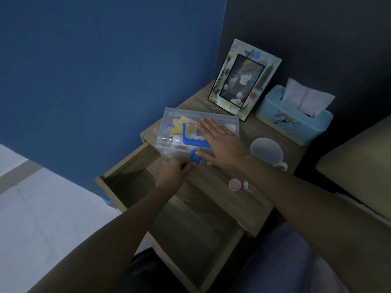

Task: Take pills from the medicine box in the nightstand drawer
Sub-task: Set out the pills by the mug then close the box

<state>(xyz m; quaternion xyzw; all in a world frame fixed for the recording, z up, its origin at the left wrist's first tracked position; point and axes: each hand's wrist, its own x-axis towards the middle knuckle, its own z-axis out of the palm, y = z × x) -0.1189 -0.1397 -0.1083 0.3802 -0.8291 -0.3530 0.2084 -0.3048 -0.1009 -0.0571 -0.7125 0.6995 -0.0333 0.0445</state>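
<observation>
A clear plastic medicine box (179, 132) with a blue handle and blue front latch (195, 158) stands on the nightstand top (213, 176), several packets visible inside. My right hand (220, 142) lies flat on its lid, fingers spread. My left hand (176, 172) pinches the blue latch at the box's front edge. The nightstand drawer (186, 229) below is pulled out and looks hollow. A small open clear pill bottle (248, 185) and its pink cap (234, 184) sit on the top near my right forearm.
A grey mug (267, 152) stands right of the box. Behind are a picture frame (243, 79) and a light blue tissue box (294, 117). A blue wall is on the left, a bed edge (359, 166) on the right.
</observation>
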